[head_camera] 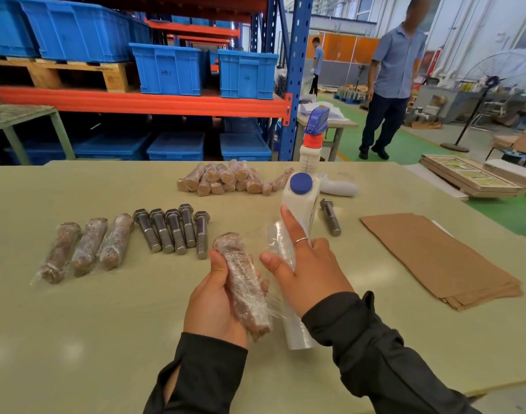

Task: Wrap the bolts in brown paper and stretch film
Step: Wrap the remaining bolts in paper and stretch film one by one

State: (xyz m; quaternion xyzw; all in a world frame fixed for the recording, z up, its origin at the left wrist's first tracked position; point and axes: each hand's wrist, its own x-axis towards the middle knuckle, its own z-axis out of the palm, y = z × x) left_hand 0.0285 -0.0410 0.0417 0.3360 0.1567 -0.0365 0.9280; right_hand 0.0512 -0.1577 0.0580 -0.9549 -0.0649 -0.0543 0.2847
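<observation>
The left hand grips a paper-wrapped bolt above the near middle of the bench, fingers curled round its shank. The right hand lies on the film roll just beside it, forefinger straight, other fingers hidden behind the roll; whether it clasps the roll cannot be told. Film stretches between roll and bolt. Keep that film taut, turn the bolt so each layer overlaps, cover both ends, then tear cleanly. Three finished bolts lie toward the left edge, five bare bolts beside them, brown paper at the right edge.
</observation>
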